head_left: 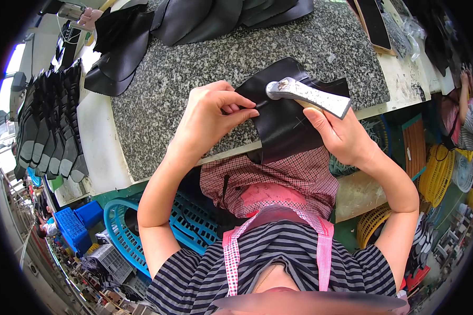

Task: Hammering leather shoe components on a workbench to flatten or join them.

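Granite slab (194, 68) on workbench: I see black leather piece (286, 123) at slab's near edge, left hand (213, 113) pinching its edge, right hand (341, 134) fisted around metal hammer (307, 94) resting on it.

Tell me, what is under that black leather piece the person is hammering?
A speckled granite slab lies under the black leather piece; its near part hangs over the slab's edge. The left hand pinches its edge, the right hand holds a metal hammer on it. The slab beneath is covered.

A granite slab (194, 68), black cut pieces (142, 37), blue basket (189, 220).
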The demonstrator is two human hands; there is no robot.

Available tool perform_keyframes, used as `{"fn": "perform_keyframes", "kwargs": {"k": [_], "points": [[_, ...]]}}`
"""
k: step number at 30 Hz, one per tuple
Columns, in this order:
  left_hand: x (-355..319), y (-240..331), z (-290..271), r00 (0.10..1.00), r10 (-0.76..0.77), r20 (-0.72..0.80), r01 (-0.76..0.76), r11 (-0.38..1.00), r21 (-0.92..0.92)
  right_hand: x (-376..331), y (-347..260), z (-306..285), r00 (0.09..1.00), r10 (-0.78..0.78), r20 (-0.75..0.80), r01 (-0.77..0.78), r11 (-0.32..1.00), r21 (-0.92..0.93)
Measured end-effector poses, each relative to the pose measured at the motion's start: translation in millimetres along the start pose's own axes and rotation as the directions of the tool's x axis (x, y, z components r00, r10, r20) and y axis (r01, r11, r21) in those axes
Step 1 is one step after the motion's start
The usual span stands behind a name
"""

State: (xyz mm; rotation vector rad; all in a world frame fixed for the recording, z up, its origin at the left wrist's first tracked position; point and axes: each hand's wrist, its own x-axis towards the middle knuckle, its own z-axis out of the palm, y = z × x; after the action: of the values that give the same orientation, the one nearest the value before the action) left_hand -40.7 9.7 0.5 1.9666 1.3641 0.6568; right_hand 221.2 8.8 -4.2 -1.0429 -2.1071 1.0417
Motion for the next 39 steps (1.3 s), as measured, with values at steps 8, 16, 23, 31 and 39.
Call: {"fn": "perform_keyframes", "kwargs": {"k": [8, 16, 23, 31, 39], "points": [[-1.5, -3.2, 0.9, 0.998, 0.044, -0.034, -0.044, 0.999, -0.006, 1.1, -37.7, -8.3, 0.998, -0.055, 0.015, 0.055, 0.998, -0.007], [0.9, -4.8, -0.9, 0.990, 0.125, -0.062, -0.121, 0.991, 0.055, 6.0, -46.8, -9.2, 1.000, -0.001, -0.020, 0.002, 1.000, 0.023], [-3.2, -7.9, 0.5, 0.995, 0.068, -0.070, -0.068, 0.998, 0.005, 12.2, -48.4, -6.2, 0.982, 0.136, 0.128, -0.125, 0.988, -0.091], [-9.7, -6.7, 6.9, 0.988, 0.070, -0.140, -0.068, 0.998, 0.015, 14.2, -42.7, -0.8, 0.918, 0.284, 0.278, -0.275, 0.959, -0.070], [-13.9, -7.0, 10.8, 0.982, 0.082, -0.170, -0.084, 0.996, -0.007, 6.1, -52.9, -3.4, 0.998, -0.014, 0.056, 0.016, 0.999, -0.046]]}}
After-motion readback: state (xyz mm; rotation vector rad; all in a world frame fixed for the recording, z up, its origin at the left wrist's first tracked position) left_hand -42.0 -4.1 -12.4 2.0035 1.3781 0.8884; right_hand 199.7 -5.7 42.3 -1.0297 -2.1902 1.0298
